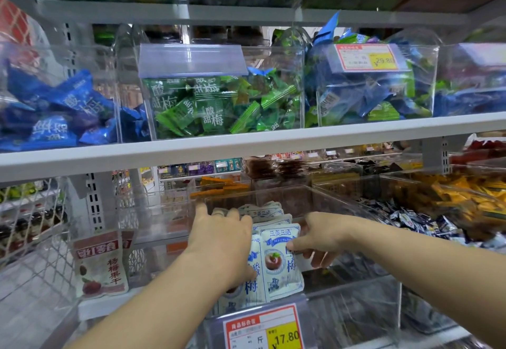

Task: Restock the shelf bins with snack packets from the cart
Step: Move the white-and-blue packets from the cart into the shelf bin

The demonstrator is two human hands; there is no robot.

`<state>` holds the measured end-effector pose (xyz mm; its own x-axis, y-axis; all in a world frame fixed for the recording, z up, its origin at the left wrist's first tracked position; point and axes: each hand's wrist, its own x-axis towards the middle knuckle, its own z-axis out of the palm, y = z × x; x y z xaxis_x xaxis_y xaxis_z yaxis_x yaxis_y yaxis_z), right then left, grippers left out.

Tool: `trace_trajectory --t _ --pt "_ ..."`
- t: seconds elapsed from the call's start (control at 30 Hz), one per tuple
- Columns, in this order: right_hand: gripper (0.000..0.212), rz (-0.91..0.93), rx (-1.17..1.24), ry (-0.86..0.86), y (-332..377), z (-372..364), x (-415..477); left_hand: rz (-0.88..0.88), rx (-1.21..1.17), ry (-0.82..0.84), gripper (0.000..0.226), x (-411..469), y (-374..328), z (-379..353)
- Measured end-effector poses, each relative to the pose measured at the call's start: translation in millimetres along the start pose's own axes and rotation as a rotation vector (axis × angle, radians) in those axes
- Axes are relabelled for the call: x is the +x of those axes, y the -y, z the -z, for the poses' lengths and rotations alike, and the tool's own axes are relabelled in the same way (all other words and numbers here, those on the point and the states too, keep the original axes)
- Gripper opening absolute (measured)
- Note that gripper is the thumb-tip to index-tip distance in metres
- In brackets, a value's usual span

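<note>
Left hand (219, 242), right hand (319, 239) grip white packets (280, 263), seemingly in bin (356, 305)

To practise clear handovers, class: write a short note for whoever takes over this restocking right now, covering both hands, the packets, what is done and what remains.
The left hand grips the left side of the white-and-blue packets.
The right hand pinches their right edge.
The packets stand in the clear bin, behind the 17.80 price tag.
Done: several packets are in.
Left: release and fetch more. The cart is out of view.
</note>
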<state>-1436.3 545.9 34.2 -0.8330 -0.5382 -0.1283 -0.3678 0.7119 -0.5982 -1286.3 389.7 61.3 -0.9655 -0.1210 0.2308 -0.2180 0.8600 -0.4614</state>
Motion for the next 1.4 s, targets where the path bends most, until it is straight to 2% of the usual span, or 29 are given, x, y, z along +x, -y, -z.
trace_trajectory --t 0.13,0.23,0.33,0.43,0.53,0.7,0.83,1.03,1.13,1.23,1.4 --pt "0.059 0.072 -0.123 -0.160 -0.3 7.8 -16.9 0.008 -0.028 -0.051 0.075 -6.3 -2.8 7.8" --pt "0.072 0.200 -0.263 -0.326 4.6 15.1 -48.0 0.009 -0.084 -0.179 0.062 -17.6 -7.5 19.0" --pt "0.051 0.385 -0.314 -0.415 6.8 20.2 -96.9 -0.067 -0.179 -0.412 0.047 -32.1 -19.7 28.6" --pt "0.035 0.459 -0.362 -0.494 -10.6 26.3 -156.9 -0.197 -0.330 -0.685 0.033 -48.4 -48.6 36.2" --pt "0.025 0.405 -0.373 -0.472 -52.5 24.8 -211.7 -0.344 -0.461 -0.744 0.028 -65.2 -97.0 43.3" --pt "0.020 0.132 -0.532 -0.356 -159.1 8.9 -282.2 -0.570 -0.614 -0.625 0.028 -78.6 -204.1 33.8" --pt "0.025 -0.116 -0.586 -0.251 -229.6 4.6 -337.4 -0.772 -0.692 -0.352 0.025 -89.3 -284.3 23.8" --pt "0.045 -0.365 -0.541 -0.151 -312.5 -17.1 -384.1 -1.007 -0.705 -0.122 0.027 -106.6 -373.6 -7.5" --pt "0.059 -0.383 -0.483 -0.148 -343.9 -38.4 -383.9 -1.050 -0.643 0.011 0.034 -111.9 -403.6 -27.0" --pt "0.073 -0.297 -0.583 -0.144 -366.9 -58.2 -365.1 -1.078 -0.605 0.137 0.037 -115.9 -420.6 -45.9" --pt "0.058 -0.205 -0.603 -0.112 -391.1 -74.6 -334.0 -1.095 -0.705 0.252 0.031 -114.6 -425.7 -69.8"
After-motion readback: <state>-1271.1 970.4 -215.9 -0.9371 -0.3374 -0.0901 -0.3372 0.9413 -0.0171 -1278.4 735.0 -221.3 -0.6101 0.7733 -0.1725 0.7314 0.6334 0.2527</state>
